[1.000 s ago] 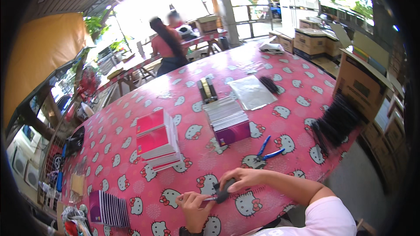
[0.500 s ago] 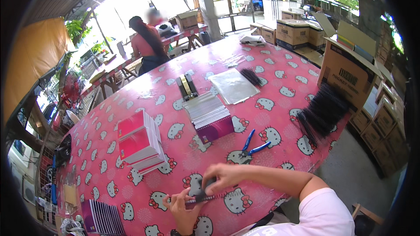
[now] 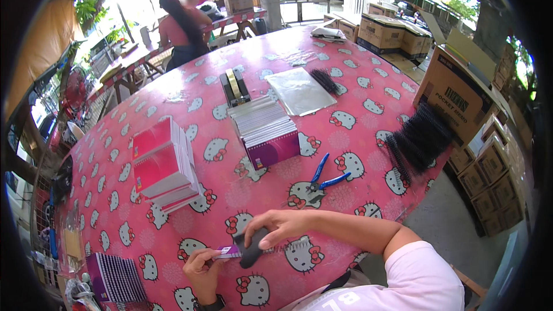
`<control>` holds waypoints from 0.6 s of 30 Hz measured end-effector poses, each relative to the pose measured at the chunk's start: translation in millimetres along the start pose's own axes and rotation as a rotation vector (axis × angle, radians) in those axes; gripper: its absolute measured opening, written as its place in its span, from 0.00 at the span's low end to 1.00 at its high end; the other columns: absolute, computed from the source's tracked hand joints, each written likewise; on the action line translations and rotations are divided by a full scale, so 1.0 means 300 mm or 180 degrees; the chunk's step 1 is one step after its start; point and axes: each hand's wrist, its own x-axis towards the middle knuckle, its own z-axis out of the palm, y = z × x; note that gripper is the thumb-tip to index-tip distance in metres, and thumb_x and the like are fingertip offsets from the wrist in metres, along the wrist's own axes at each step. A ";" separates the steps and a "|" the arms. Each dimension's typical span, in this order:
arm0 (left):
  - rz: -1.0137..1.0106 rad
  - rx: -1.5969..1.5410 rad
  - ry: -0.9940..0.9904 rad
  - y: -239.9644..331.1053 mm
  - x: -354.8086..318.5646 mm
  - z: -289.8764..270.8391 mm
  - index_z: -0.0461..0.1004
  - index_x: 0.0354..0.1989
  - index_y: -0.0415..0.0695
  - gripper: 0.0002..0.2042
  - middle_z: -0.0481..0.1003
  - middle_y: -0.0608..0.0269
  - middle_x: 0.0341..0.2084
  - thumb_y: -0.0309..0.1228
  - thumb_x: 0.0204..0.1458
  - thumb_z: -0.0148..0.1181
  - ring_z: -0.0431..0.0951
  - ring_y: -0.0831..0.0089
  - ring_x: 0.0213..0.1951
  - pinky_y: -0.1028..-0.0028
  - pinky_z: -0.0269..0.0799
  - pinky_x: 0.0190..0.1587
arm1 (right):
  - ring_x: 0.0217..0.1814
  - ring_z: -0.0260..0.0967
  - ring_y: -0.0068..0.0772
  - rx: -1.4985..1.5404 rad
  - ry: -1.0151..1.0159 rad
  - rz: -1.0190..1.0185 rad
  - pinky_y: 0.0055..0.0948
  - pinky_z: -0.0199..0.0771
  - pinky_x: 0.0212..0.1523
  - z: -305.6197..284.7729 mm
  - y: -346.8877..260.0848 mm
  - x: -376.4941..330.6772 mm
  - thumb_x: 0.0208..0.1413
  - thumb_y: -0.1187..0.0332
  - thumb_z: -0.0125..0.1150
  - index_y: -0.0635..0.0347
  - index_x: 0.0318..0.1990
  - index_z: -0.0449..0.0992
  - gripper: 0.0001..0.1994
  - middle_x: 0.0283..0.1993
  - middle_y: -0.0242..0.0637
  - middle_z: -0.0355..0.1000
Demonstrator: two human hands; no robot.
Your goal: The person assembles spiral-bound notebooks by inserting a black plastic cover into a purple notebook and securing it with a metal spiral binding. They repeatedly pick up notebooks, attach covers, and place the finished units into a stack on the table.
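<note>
Right, both hands are low at the near edge of the pink cartoon-cat tablecloth (image 3: 357, 138). Left hand (image 3: 201, 266) pinches a small purple notebook (image 3: 229, 251) flat against the cloth. Right hand (image 3: 275, 227) is curled around a dark tool (image 3: 251, 249), pressed at the notebook's edge where a spiral wire (image 3: 282, 246) trails out; it looks like a binding coil, though it's tiny from here. To do this well, I'd say keep the notebook pinned steady and the coil in line with its edge. Blue pliers (image 3: 322, 177) lie just beyond, 1 notebook stack (image 3: 266, 129) further back.
</note>
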 end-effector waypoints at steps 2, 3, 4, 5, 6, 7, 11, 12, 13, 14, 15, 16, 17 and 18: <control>-0.0154 -0.0009 -0.0016 0.002 -0.028 -0.003 0.79 0.28 0.41 0.13 0.76 0.65 0.29 0.15 0.30 0.70 0.71 0.83 0.24 0.83 0.62 0.23 | 0.51 0.63 0.36 -0.1159 0.0372 0.0299 0.32 0.61 0.51 -0.017 -0.007 0.020 0.52 0.47 0.61 0.61 0.46 0.76 0.25 0.47 0.39 0.69; -0.0208 -0.0043 -0.0025 0.005 -0.028 0.003 0.78 0.28 0.41 0.13 0.75 0.65 0.27 0.14 0.31 0.68 0.72 0.83 0.25 0.82 0.63 0.24 | 0.51 0.64 0.36 -0.0653 0.0222 0.0222 0.32 0.62 0.51 -0.018 -0.008 0.013 0.52 0.47 0.61 0.61 0.46 0.76 0.25 0.47 0.39 0.69; -0.0212 -0.0136 -0.0021 0.009 -0.022 0.004 0.78 0.29 0.41 0.13 0.76 0.64 0.28 0.14 0.32 0.68 0.73 0.82 0.25 0.83 0.63 0.24 | 0.51 0.64 0.35 -0.0146 0.0074 0.0143 0.32 0.62 0.50 -0.018 -0.011 0.006 0.52 0.48 0.61 0.60 0.46 0.76 0.25 0.46 0.39 0.69; -0.0219 -0.0229 -0.0014 0.016 -0.012 0.003 0.78 0.30 0.40 0.13 0.76 0.63 0.28 0.14 0.32 0.69 0.74 0.82 0.25 0.84 0.63 0.23 | 0.51 0.64 0.35 0.0362 -0.0073 0.0063 0.31 0.63 0.49 -0.018 -0.014 0.000 0.52 0.48 0.61 0.60 0.46 0.76 0.24 0.46 0.39 0.69; -0.0249 -0.0318 -0.0018 0.022 -0.010 0.010 0.79 0.30 0.39 0.13 0.77 0.62 0.29 0.14 0.33 0.69 0.75 0.81 0.25 0.84 0.63 0.22 | 0.49 0.64 0.37 0.0395 -0.0201 -0.0150 0.32 0.64 0.46 -0.014 -0.008 0.000 0.51 0.47 0.61 0.59 0.45 0.76 0.24 0.44 0.39 0.70; -0.0363 -0.0482 0.0003 0.020 -0.010 0.019 0.78 0.31 0.39 0.13 0.77 0.62 0.29 0.14 0.34 0.69 0.75 0.81 0.25 0.85 0.64 0.23 | 0.50 0.64 0.37 -0.0071 0.0009 0.0054 0.33 0.63 0.47 -0.016 -0.005 0.005 0.51 0.47 0.61 0.59 0.45 0.76 0.25 0.45 0.40 0.70; -0.0770 -0.0836 0.0081 -0.006 -0.013 0.029 0.77 0.35 0.37 0.15 0.78 0.61 0.29 0.13 0.35 0.67 0.77 0.79 0.27 0.84 0.68 0.25 | 0.54 0.62 0.38 -0.0651 0.0236 0.0154 0.35 0.62 0.51 -0.019 -0.030 0.002 0.49 0.47 0.62 0.58 0.44 0.77 0.24 0.45 0.41 0.71; -0.0881 -0.0848 0.0087 -0.015 -0.020 0.029 0.77 0.36 0.37 0.16 0.78 0.60 0.29 0.12 0.35 0.66 0.77 0.79 0.27 0.84 0.69 0.26 | 0.53 0.62 0.38 -0.0148 0.0056 -0.0057 0.35 0.62 0.51 -0.003 -0.032 0.001 0.49 0.46 0.62 0.57 0.44 0.77 0.24 0.45 0.41 0.71; -0.0859 -0.0841 0.0043 -0.021 -0.023 0.030 0.76 0.37 0.37 0.16 0.78 0.60 0.30 0.11 0.36 0.64 0.76 0.79 0.27 0.83 0.70 0.27 | 0.53 0.62 0.39 0.0356 -0.0120 -0.0268 0.35 0.62 0.51 0.012 -0.044 -0.003 0.49 0.46 0.62 0.57 0.44 0.77 0.24 0.44 0.41 0.71; -0.0838 -0.0834 -0.0001 -0.025 -0.024 0.032 0.76 0.39 0.37 0.17 0.78 0.59 0.31 0.11 0.37 0.62 0.76 0.79 0.27 0.82 0.71 0.28 | 0.53 0.62 0.38 -0.0110 0.0083 -0.0142 0.34 0.62 0.51 0.021 -0.066 -0.013 0.49 0.46 0.62 0.58 0.44 0.77 0.24 0.45 0.41 0.70; -0.0775 -0.0803 -0.0040 -0.023 -0.016 0.026 0.76 0.40 0.37 0.17 0.77 0.59 0.31 0.10 0.38 0.59 0.75 0.80 0.27 0.81 0.73 0.30 | 0.53 0.62 0.38 -0.0446 0.0234 0.0055 0.34 0.62 0.52 0.008 -0.056 -0.008 0.49 0.46 0.62 0.58 0.44 0.77 0.24 0.46 0.41 0.70; -0.0761 -0.0798 -0.0036 -0.022 -0.017 0.024 0.75 0.40 0.36 0.17 0.78 0.58 0.32 0.10 0.38 0.59 0.75 0.79 0.27 0.81 0.73 0.30 | 0.54 0.62 0.38 -0.0781 0.0387 0.0253 0.34 0.61 0.52 -0.009 -0.034 0.000 0.49 0.46 0.62 0.58 0.45 0.77 0.25 0.48 0.42 0.70; -0.0746 -0.0794 -0.0033 -0.022 -0.024 0.023 0.75 0.41 0.36 0.18 0.78 0.58 0.32 0.10 0.39 0.59 0.75 0.79 0.28 0.81 0.73 0.30 | 0.55 0.62 0.39 -0.1114 0.0541 0.0452 0.34 0.61 0.53 -0.017 -0.022 0.004 0.49 0.47 0.62 0.58 0.45 0.77 0.25 0.50 0.42 0.69; -0.0758 -0.0804 -0.0013 -0.021 -0.030 0.026 0.75 0.41 0.36 0.18 0.78 0.58 0.32 0.10 0.39 0.59 0.75 0.79 0.28 0.81 0.73 0.30 | 0.55 0.62 0.38 -0.0230 0.0540 0.0288 0.34 0.62 0.53 0.005 -0.023 0.001 0.50 0.47 0.62 0.58 0.45 0.77 0.24 0.51 0.42 0.69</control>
